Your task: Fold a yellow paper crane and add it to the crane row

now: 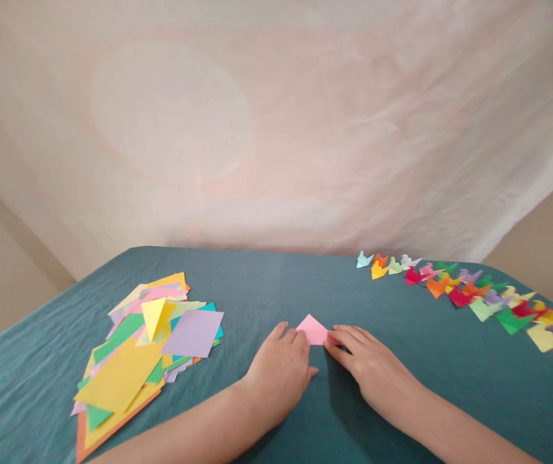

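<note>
A small folded piece of pink paper (311, 330) lies on the table in front of me, one point facing away. My left hand (281, 364) rests at its left side, with curled fingertips pressing on the paper's edge and the thumb apart from it. At the right corner, the thumb and fingers of my right hand (361, 357) pinch the paper. The paper's near edge is flat between the hands, and parts of both its sides are hidden under my fingers.
A loose pile of coloured paper sheets (122, 374) lies on the left, with a folded yellow piece (155, 314) and a lilac square (193, 333) on top. Several folded paper birds (482, 308) stand in rows at the right. A teal cloth (247, 283) covers the table.
</note>
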Action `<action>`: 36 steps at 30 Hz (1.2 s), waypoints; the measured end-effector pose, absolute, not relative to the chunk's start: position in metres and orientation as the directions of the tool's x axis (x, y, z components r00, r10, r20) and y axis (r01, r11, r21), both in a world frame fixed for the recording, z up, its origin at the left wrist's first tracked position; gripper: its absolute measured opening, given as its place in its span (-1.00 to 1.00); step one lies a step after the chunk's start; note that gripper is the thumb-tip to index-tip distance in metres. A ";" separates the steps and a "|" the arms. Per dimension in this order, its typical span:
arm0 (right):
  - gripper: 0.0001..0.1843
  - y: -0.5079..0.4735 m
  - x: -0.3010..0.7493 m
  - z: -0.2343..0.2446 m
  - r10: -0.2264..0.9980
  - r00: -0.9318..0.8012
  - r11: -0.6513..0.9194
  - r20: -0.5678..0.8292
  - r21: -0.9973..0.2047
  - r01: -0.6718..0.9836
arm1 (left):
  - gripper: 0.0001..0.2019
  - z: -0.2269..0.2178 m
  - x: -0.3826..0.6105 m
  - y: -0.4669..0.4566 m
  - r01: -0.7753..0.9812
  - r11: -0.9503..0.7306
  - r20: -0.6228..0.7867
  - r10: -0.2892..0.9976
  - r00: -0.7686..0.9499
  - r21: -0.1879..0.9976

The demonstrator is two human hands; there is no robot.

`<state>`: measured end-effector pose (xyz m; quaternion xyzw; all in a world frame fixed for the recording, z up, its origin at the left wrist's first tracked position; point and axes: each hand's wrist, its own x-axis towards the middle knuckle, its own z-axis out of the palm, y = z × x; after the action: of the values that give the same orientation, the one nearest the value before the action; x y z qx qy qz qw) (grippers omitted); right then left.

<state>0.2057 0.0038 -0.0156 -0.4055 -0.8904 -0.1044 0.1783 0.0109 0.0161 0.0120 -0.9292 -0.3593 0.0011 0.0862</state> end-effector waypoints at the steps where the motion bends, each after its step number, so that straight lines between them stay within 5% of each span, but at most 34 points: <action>1: -0.75 0.004 0.208 -0.014 0.691 -0.610 0.643 0.387 0.056 0.764 | -0.66 0.013 0.011 0.016 0.670 -0.723 0.058 0.671 0.739 -0.170; 9: -0.69 0.004 0.218 -0.011 0.732 -0.590 0.593 0.341 0.108 0.798 | -0.83 0.012 0.008 0.021 0.681 -0.693 0.025 0.696 0.718 -0.237; 15: -0.67 0.010 0.224 -0.020 0.778 -0.487 0.572 0.397 -0.127 0.810 | -0.81 0.010 0.010 0.023 0.737 -0.638 0.050 0.747 0.663 -0.223; 20: -0.69 0.019 0.229 -0.027 0.842 -0.337 0.504 0.421 -0.391 0.770 | -0.70 0.012 0.006 0.032 0.823 -0.557 0.169 0.806 0.568 -0.108; 27: -0.70 0.018 0.221 -0.033 0.853 -0.301 0.503 0.427 -0.515 0.694 | -0.59 -0.007 -0.001 0.044 0.672 -0.712 0.300 0.699 0.650 0.203; 36: -0.76 0.014 0.221 -0.024 0.816 -0.354 0.575 0.457 -0.574 0.583 | -0.68 -0.007 0.000 0.044 0.551 -0.807 0.360 0.589 0.723 0.213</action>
<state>0.2209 0.0142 -0.0243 -0.4333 -0.8074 0.1580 0.3680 -0.0002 0.0441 -0.0072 -0.9271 -0.3076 -0.2093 -0.0453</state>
